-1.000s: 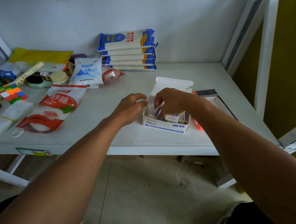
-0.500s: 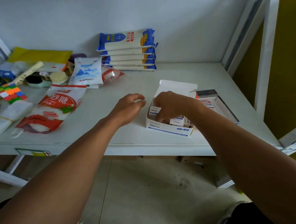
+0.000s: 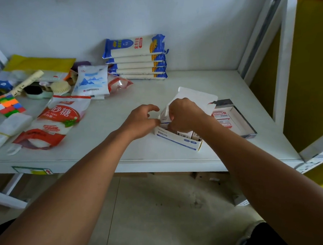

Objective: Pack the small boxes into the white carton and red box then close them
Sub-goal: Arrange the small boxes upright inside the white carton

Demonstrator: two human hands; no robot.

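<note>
Right now, near the middle of the frame, the white carton (image 3: 178, 140) sits open on the table (image 3: 155, 96) with its lid flap raised behind. The right hand (image 3: 184, 114) pinches a small box (image 3: 164, 118) at the carton's left end; other small boxes stand inside. The left hand (image 3: 141, 121) is curled, its fingertips at the carton's left edge, whether gripping I cannot tell. Just right lies the open red box (image 3: 239, 122).

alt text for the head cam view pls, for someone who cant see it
A person's right hand holds a small box over an open white carton on a white table, left hand at the carton's edge. Food packets sit behind.
</note>
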